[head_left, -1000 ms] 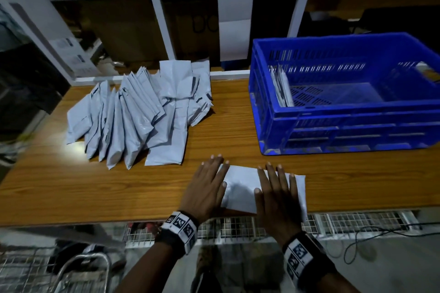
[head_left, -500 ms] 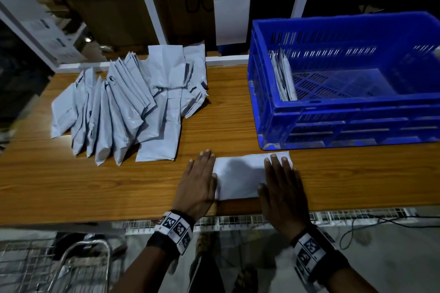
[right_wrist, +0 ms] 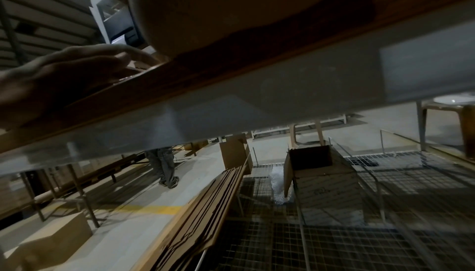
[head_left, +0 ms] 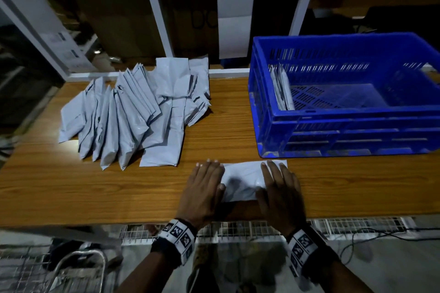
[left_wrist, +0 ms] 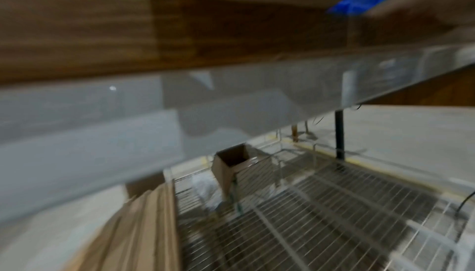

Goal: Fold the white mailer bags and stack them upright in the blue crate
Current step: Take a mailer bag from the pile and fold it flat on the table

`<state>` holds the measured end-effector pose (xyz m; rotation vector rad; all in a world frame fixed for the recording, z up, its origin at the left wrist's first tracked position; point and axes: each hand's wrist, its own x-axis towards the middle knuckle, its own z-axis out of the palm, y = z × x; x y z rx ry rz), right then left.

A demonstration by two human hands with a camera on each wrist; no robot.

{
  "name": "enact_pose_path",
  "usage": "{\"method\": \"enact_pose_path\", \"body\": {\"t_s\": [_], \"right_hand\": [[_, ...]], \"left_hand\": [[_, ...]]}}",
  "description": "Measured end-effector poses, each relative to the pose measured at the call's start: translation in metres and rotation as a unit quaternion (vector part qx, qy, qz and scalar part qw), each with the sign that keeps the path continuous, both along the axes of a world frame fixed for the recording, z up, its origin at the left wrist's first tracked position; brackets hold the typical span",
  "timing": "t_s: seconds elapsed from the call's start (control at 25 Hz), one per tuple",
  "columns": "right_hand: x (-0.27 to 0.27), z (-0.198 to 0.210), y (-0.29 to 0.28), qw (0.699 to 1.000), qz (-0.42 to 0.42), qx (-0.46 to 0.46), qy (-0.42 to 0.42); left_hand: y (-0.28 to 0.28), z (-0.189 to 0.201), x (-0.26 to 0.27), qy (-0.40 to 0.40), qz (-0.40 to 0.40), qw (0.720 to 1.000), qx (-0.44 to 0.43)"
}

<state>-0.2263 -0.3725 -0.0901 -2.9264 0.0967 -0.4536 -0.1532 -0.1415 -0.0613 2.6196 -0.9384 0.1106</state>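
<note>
— Hands first: how do they sit?

— I see my left hand and right hand lying palm-down, fingers straight and relaxed, pressing the two ends of one folded mailer bag flat on the table. Neither grasps it. Wrists hang past the table's near edge.

— Room around it?

— That bag lies near the front edge, just in front of the blue crate. Bare wood runs to the left and right of my hands. The unfolded mailer pile fans out at the back left, well apart from the crate. A few folded bags stand upright against the crate's left wall.
</note>
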Motion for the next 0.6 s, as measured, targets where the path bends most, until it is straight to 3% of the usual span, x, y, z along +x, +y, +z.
{"method": "enact_pose_path", "body": {"t_s": [0.16, 0.28, 0.44, 0.6], "right_hand": [[-0.012, 0.005, 0.007, 0.999, -0.026, 0.022, -0.032], [-0.008, 0.013, 0.017, 0.995, -0.050, 0.033, -0.080], [0.013, 0.008, 0.022, 0.995, -0.058, 0.069, -0.045], [0.010, -0.005, 0.018, 0.998, -0.054, 0.003, -0.010]], "left_hand": [[-0.038, 0.006, -0.003, 0.019, 0.043, 0.998, -0.039], [-0.061, -0.007, -0.010, 0.058, 0.032, 0.997, 0.025], [-0.061, -0.022, -0.007, 0.051, 0.012, 0.996, 0.077], [-0.064, -0.023, -0.004, 0.034, 0.020, 0.994, 0.100]]}}
